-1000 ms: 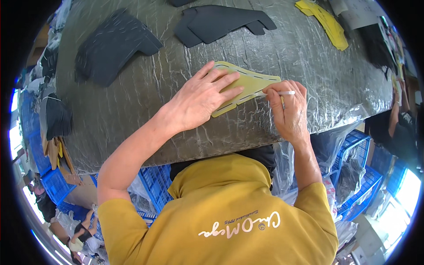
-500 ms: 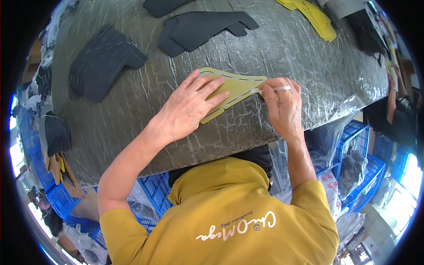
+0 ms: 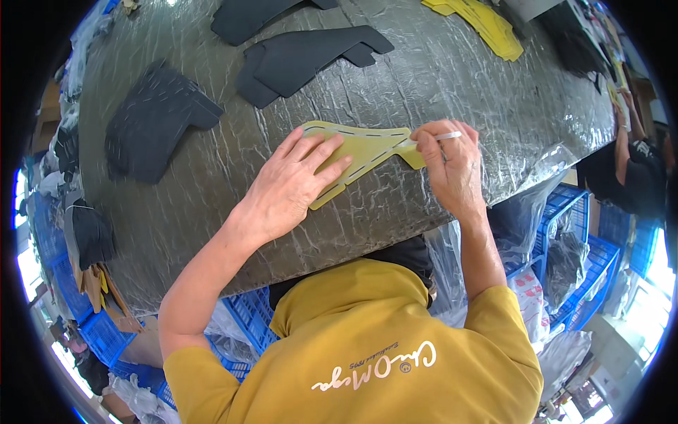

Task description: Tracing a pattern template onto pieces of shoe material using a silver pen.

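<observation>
My left hand (image 3: 293, 187) covers half the yellow template (image 3: 364, 152), my right fingers (image 3: 441, 145) hide most of the pen (image 3: 445, 136), tip included.

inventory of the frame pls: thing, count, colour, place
template: 1, olive-yellow, table near edge, under both hands
pen: 1, pale, in right hand, tip at the template's right edge
dark pieces: at least 4, black, far and left of the table
yellow pieces: a stack, count unclear, yellow, far right of the table
table: 1, grey, under crinkled clear film
crates: several, blue, on the floor left and right
bags: several, clear plastic, by the right crates
other person: 1, dark top, right rim
left hand: flat on the template
right hand: pinching the pen
</observation>
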